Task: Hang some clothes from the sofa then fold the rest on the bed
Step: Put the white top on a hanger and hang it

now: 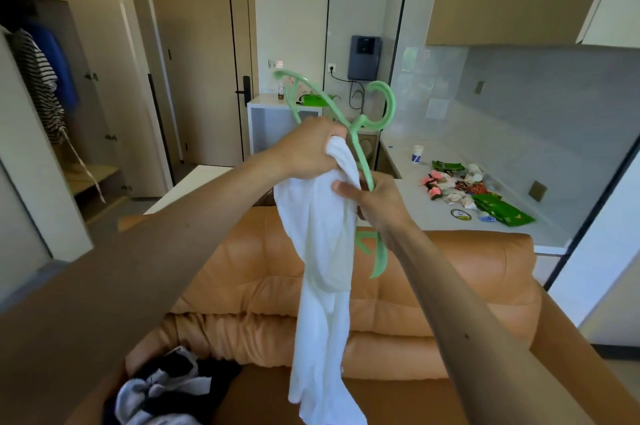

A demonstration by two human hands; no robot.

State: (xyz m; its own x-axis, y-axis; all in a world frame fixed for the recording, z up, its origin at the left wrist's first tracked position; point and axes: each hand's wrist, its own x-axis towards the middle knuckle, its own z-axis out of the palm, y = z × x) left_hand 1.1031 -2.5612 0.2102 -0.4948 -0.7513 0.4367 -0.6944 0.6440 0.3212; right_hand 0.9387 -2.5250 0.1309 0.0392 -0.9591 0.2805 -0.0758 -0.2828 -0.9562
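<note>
Shirt [323,251] being fitted onto hanger [390,105] above sofa [467,268].
Its top is being clutched in the left hand [308,147], hanger and cloth pinched in the right hand [379,204]; a pile [156,390] lying on the seat suggests hanging unfinished, folding unstarted.

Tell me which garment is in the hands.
The white garment: the left hand grips its top, the right hand pinches it against the green hanger. The striped top and blue top hang in the wardrobe.

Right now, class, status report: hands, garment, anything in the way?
Left hand grips white garment top. Right hand holds green hanger, thumb on garment. Garment bunched, not spread on hanger. Nothing blocking.
</note>
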